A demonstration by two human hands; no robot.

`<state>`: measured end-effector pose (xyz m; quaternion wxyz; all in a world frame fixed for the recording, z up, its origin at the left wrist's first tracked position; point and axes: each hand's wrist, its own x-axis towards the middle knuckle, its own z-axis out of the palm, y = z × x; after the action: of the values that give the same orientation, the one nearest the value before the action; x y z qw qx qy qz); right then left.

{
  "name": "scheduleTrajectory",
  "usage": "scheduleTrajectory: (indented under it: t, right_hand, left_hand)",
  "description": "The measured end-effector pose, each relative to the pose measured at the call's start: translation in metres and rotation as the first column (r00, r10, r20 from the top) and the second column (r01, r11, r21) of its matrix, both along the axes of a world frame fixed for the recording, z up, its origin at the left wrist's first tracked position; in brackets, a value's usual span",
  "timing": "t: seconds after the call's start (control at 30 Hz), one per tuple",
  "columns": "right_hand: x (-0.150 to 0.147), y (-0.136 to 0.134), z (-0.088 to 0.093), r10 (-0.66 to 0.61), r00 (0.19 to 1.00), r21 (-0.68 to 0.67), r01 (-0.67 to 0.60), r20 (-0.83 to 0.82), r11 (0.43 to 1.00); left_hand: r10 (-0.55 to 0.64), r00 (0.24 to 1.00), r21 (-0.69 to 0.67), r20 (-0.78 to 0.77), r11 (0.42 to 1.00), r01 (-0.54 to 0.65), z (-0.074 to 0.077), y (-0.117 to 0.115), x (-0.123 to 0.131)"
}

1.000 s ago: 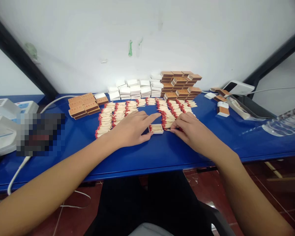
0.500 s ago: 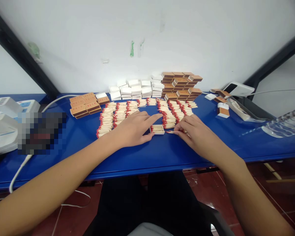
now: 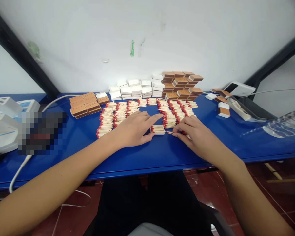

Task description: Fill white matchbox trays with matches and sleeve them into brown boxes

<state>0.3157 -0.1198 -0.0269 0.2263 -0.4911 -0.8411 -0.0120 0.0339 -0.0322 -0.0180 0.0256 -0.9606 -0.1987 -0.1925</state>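
A small open tray of matches [image 3: 157,129] lies on the blue table [image 3: 162,150]. My left hand [image 3: 134,128] rests beside it, index finger along its far edge and thumb at its near corner, holding it steady. Just right of the tray, my right hand [image 3: 193,132] has its fingers curled in a pinch on a few loose matches [image 3: 170,132] lying on the table. Rows of red-tipped matches [image 3: 147,111] spread out behind both hands.
White inner trays [image 3: 135,89] and brown matchbox sleeves [image 3: 180,84] are stacked against the wall. More brown boxes [image 3: 85,104] lie at left. Power strips [image 3: 5,118] and a cable sit far left; a phone [image 3: 238,88] and a plastic bag [image 3: 285,124] at right.
My right hand has drawn a few matches away from the rows toward the tray. The left hand has stayed on the tray.
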Motion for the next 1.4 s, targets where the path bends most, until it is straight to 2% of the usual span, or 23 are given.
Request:
scheduleTrajectory:
  t: [0.27, 0.43, 0.6, 0.77, 1.07, 1.4]
  right_hand:
    - [-0.002, 0.003, -0.001, -0.01, 1.0, -0.029, 0.01, 0.006, 1.0]
    - [-0.005, 0.002, 0.005, -0.03, 0.999, -0.034, 0.029, -0.016, 0.999]
    - [-0.03, 0.009, 0.015, -0.035, 0.999, 0.065, 0.035, -0.006, 0.997]
    - [-0.051, 0.02, 0.017, 0.018, 0.998, 0.047, -0.021, 0.057, 0.999]
    - [-0.008, 0.01, 0.001, -0.077, 0.997, 0.006, 0.077, -0.006, 0.997]
    - [-0.007, 0.009, -0.001, -0.036, 0.999, 0.045, 0.036, -0.007, 0.998]
  left_hand:
    - [0.009, 1.0, 0.011, -0.012, 1.0, -0.009, 0.002, -0.002, 0.001]
    - [0.004, 1.0, 0.0, 0.003, 1.0, -0.004, 0.001, -0.002, 0.0]
    - [-0.007, 1.0, -0.001, -0.016, 1.0, 0.007, 0.002, -0.003, 0.001]
    - [-0.002, 1.0, -0.008, -0.014, 1.0, 0.002, 0.003, -0.002, 0.001]
    - [0.004, 1.0, 0.0, -0.004, 1.0, -0.004, 0.0, -0.002, 0.001]
    - [0.005, 1.0, -0.003, 0.003, 1.0, -0.005, 0.001, -0.001, -0.001]
